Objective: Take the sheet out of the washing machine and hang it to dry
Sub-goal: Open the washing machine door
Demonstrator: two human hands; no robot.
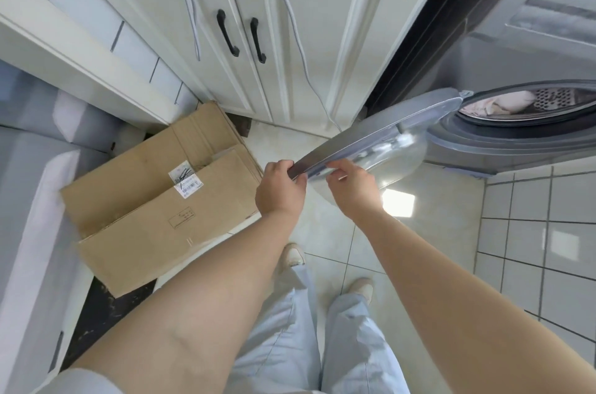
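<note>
Door (380, 135) of washing machine (516, 48): swung open, near edge gripped by my left hand (280, 190) and right hand (350, 189). Sheet (493, 103), seemingly bunched, far right inside drum. Next: release, reach in.

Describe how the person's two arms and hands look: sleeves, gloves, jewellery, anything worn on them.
Both forearms are bare up to the frame edge; no gloves, watch, rings or bracelets show on the left hand or the right hand. A pale grey-white short sleeve edge shows at the lower left corner, by the left upper arm. No right sleeve is in view. Nothing is marked on either arm.
</note>
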